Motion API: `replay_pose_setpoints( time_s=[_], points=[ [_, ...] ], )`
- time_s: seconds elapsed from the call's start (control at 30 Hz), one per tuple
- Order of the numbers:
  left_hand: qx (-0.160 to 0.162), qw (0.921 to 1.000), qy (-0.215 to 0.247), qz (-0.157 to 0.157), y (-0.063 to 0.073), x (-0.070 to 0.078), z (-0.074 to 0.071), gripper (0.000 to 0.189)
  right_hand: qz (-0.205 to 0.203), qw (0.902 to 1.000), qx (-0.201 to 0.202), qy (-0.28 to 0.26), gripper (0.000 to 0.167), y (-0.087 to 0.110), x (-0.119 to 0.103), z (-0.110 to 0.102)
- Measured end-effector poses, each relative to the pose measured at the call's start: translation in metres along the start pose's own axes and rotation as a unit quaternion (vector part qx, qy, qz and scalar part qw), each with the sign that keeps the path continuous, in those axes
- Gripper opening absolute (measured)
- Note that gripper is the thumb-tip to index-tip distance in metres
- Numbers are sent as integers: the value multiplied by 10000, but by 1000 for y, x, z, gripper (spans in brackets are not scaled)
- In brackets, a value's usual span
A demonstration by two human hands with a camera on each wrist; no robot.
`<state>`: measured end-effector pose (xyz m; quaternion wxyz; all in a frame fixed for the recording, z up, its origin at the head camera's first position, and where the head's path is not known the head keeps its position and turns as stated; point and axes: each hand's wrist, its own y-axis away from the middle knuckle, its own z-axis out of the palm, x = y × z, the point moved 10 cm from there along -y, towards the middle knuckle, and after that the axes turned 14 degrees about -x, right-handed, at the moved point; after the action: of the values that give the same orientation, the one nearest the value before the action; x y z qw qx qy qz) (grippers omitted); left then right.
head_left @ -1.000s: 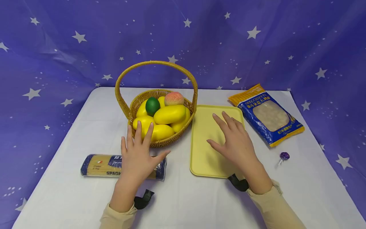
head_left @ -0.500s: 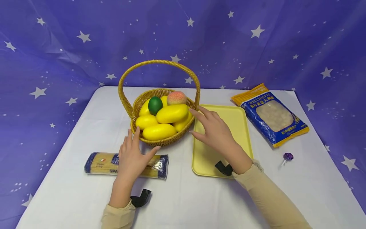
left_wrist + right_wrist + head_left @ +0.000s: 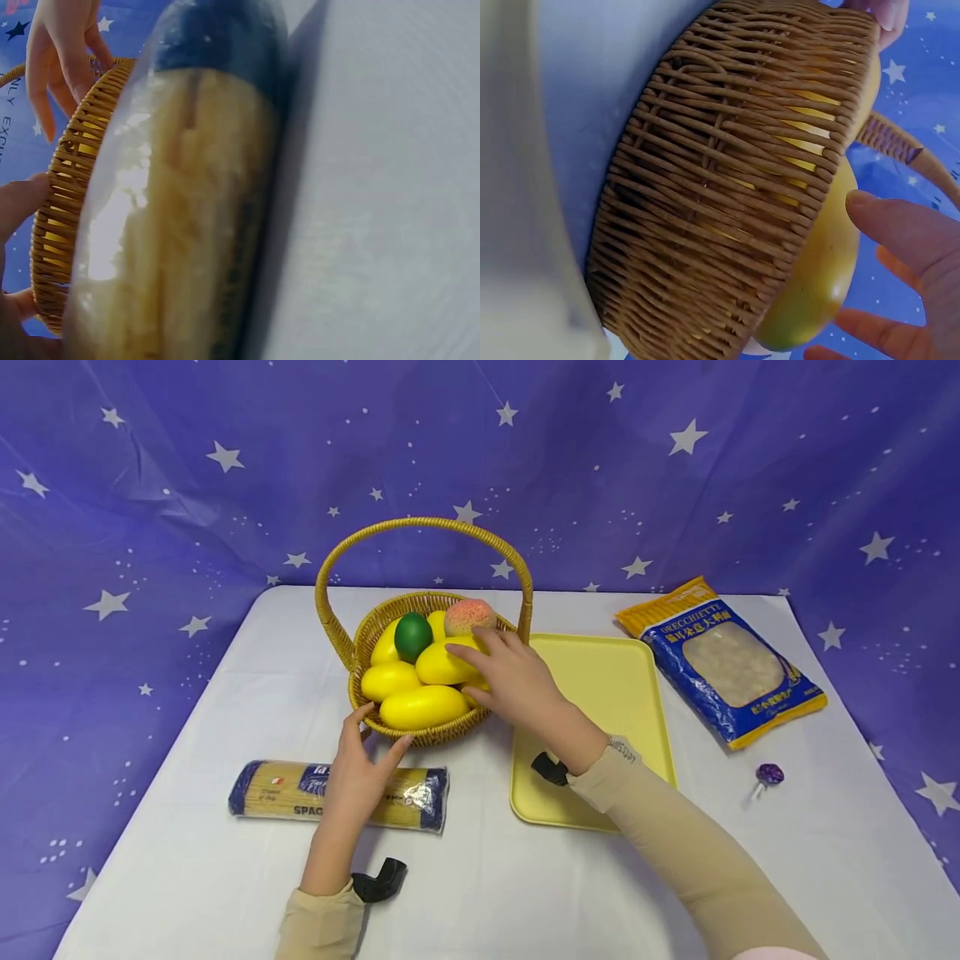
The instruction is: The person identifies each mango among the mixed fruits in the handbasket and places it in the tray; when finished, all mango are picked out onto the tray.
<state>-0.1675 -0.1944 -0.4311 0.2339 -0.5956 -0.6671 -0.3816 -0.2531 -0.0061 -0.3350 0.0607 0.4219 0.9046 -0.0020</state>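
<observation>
A wicker basket [image 3: 442,737] with a tall handle holds several yellow mangoes [image 3: 423,708], a green fruit [image 3: 413,637] and a peach [image 3: 469,616]. My right hand [image 3: 519,681] reaches over its right rim, fingers spread above the upper mango [image 3: 442,662]. In the right wrist view the thumb [image 3: 892,225] stands beside a mango [image 3: 825,259], its tip apart from the fruit. My left hand [image 3: 358,768] is at the basket's front left, fingertips right at the rim and thumb spread toward the front wall. Below it lies a spaghetti pack [image 3: 281,789], partly hidden by the hand.
A yellow tray [image 3: 600,681] lies right of the basket, under the right forearm. Farther right are a blue and orange orecchiette bag [image 3: 727,664] and a purple lollipop [image 3: 769,774]. A starry purple cloth [image 3: 585,468] hangs behind the white table [image 3: 480,893].
My right hand has moved left from above the tray to over the mangoes in the basket. My left hand has come down to the basket's front rim.
</observation>
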Motion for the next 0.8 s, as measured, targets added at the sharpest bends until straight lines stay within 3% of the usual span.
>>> replay_pose_setpoints(
  time_s=[0.4, 0.8],
  points=[
    [158, 9998, 73, 22, 0, -2, 0, 88, -150, 9986, -78, 499, 53, -22, -8, 5],
    [374, 9990, -88, 208, 1, -1, -2, 82, -325, 9974, -166, 622, 56, -24, -6, 5]
  ],
)
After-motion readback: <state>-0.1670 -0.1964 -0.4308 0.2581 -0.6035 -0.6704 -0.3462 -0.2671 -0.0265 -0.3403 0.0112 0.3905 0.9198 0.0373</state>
